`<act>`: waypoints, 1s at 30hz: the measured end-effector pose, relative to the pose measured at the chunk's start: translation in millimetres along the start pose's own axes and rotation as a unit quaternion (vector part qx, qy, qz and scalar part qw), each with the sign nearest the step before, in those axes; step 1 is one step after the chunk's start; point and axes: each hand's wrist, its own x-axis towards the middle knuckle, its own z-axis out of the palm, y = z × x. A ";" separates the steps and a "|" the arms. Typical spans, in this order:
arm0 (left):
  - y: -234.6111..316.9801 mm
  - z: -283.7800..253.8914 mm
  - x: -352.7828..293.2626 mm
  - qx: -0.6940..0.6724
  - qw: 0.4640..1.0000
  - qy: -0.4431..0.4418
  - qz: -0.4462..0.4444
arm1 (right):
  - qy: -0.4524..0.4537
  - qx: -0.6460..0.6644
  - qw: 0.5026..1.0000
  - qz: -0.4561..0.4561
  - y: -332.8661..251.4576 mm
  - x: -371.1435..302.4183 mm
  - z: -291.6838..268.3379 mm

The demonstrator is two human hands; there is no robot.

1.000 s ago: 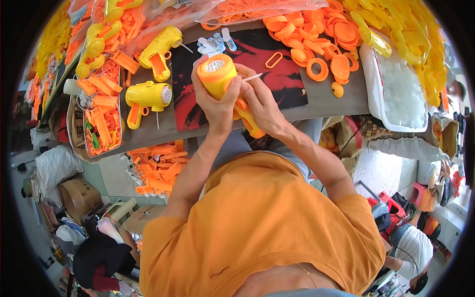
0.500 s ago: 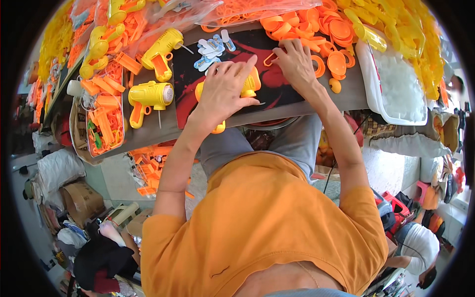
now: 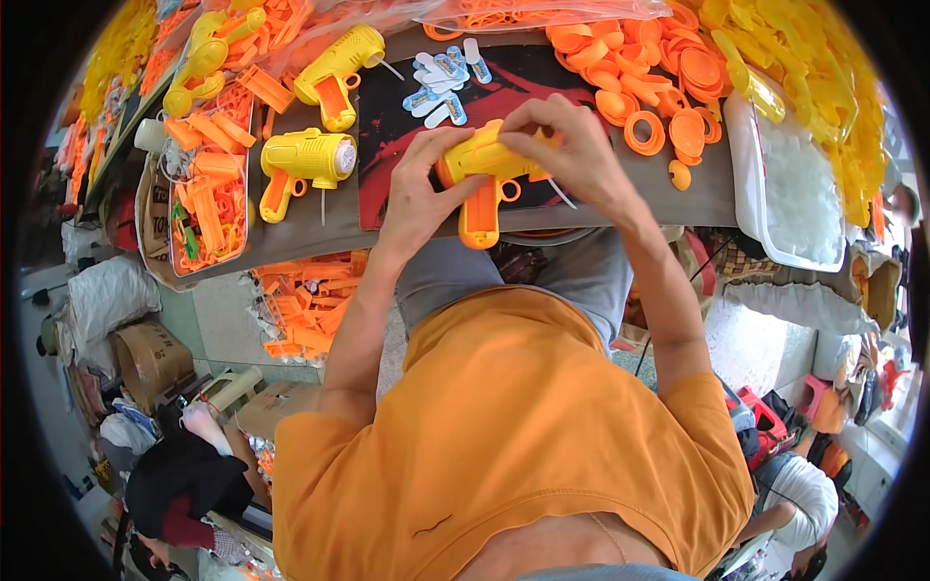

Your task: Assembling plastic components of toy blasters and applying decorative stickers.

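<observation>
My left hand (image 3: 415, 198) grips the rear of a yellow toy gun (image 3: 478, 158), held above the near edge of a black and red mat (image 3: 538, 82). The gun's orange handle (image 3: 480, 221) points down toward me, and a thin wire hangs from its front. The bent fingers of my right hand (image 3: 579, 160) close on the gun's front end; any small part between them is hidden. Two more yellow toy guns lie left of the mat: a nearer one (image 3: 305, 160) with a clear round front, and a farther one (image 3: 341, 70).
Blue and white stickers (image 3: 441, 79) lie on the mat. Orange rings (image 3: 644, 133) and caps are heaped at the far right, beside a white tub (image 3: 744, 184) of clear parts. Yellow pieces (image 3: 804, 58) pile up behind it. A bin (image 3: 248, 208) of orange parts stands left.
My right hand has come back from the orange pieces to the gun's front. The gun has turned so its handle shows. The orange loop near my right fingers no longer shows on the mat.
</observation>
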 end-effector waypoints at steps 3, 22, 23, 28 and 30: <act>-4.1 2.7 0.7 -0.003 1.000 -0.003 0.003 | 0.018 -0.071 0.997 -0.018 -3.7 -0.7 17.8; -6.5 -27.0 -8.4 -0.109 0.985 0.011 -0.131 | 0.120 -0.201 0.971 -0.054 34.2 35.1 6.4; -6.7 -31.3 -9.1 -0.110 0.986 0.009 -0.128 | 0.106 -0.200 0.973 -0.044 46.1 44.3 4.6; -5.1 -39.8 -14.1 -0.097 0.987 0.017 -0.130 | 0.072 -0.271 0.960 -0.023 78.0 80.2 27.8; -4.5 -40.9 -16.4 -0.095 0.986 0.017 -0.133 | 0.064 -0.306 0.949 -0.040 83.8 77.2 33.1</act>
